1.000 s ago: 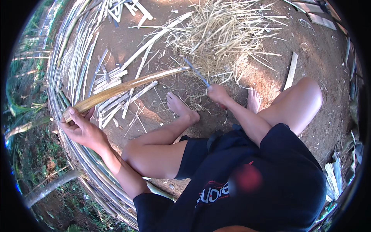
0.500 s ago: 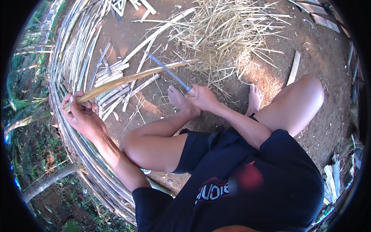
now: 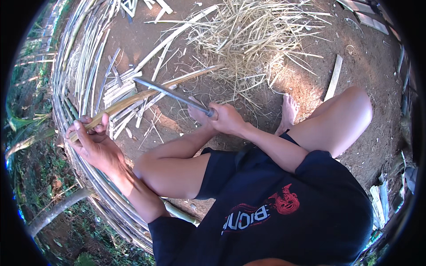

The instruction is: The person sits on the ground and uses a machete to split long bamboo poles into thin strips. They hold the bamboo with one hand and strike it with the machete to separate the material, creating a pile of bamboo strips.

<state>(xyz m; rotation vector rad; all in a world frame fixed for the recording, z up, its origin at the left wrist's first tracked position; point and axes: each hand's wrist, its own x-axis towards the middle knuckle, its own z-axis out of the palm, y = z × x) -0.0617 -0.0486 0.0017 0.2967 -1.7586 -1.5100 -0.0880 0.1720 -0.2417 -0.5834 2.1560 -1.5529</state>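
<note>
My left hand (image 3: 98,146) is closed round the near end of a long split bamboo strip (image 3: 128,102), thumb on one side and fingers curled about it. The strip slants away to the upper right and tapers to a thin far end near the straw-like shavings. In my right hand (image 3: 227,119) is the handle of a long-bladed knife (image 3: 171,92), its blade pointing to the upper left. The blade crosses over the strip in this view; whether it touches the bamboo I cannot tell. Most of the handle is hidden by my fingers.
A heap of pale shavings (image 3: 248,35) lies on the dirt floor ahead of my bare feet. Cut bamboo pieces (image 3: 120,94) are stacked beyond the strip. A low wall of bamboo poles (image 3: 104,179) curves round my left side, and a flat slat (image 3: 333,77) lies at right.
The knife has swung to the left and down, so its blade now overlaps the strip further toward my left hand. My left hand has shifted slightly left with the strip.
</note>
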